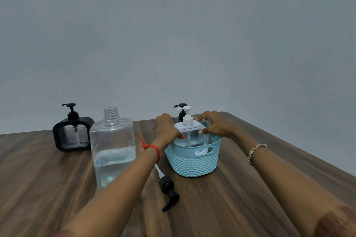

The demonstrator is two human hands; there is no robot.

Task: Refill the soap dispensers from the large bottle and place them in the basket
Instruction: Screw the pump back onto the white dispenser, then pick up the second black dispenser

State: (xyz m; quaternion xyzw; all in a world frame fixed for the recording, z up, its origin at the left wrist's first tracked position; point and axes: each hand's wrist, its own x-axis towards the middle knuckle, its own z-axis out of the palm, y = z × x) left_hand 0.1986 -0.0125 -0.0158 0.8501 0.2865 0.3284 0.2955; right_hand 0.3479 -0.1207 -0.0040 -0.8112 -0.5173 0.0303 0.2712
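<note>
From the head camera, the person is reaching both arms forward over the wooden table (231,198). The left hand (166,128) and the right hand (213,124) are each pinching one shoulder of the white dispenser (187,121), fingers curled round its grey top from opposite sides. The dispenser is standing upright, its long axis vertical, inside the blue basket (193,161), with its pump head rising above the rim. I cannot tell whether its base is resting on the basket floor. Just behind it, also in the basket, a black pump (181,110) is poking up; its body is hidden.

The dispenser is sitting squarely between the 2 hands, so neither is nearer. Letting go looks like a matter of spreading both hands outward, away from the rim.

Well off to the left, the black dispenser (72,132) is standing on the table outside the basket, with the large bottle (113,148), uncapped and partly full, between it and the left arm. I judge the left hand the nearer one for that reach. A loose pump (167,186) is lying on its side in front of the basket, between the forearms, nozzle toward the person.
</note>
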